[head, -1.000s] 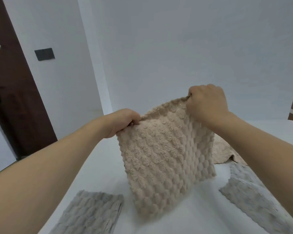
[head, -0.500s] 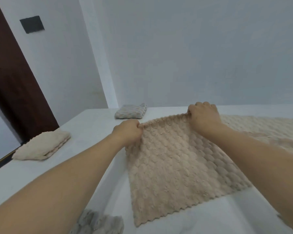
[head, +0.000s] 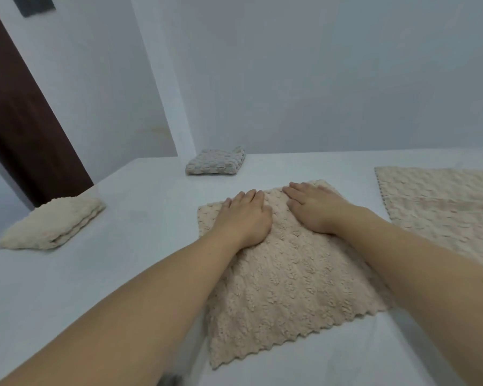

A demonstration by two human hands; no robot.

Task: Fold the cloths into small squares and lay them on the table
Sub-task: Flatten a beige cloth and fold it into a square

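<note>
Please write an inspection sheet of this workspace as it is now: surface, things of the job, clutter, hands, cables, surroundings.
Surface: white table, smooth.
Job's things: beige cloth flat under both hands; folded cream cloth at left; folded grey cloth at the far edge; unfolded beige cloth at right.
Clutter: nothing seen.
Hands: left hand and right hand lie flat, side by side, fingers straight, pressing on the beige cloth.
Cables: nothing seen.
Surroundings: pale walls, dark brown door at left.
</note>
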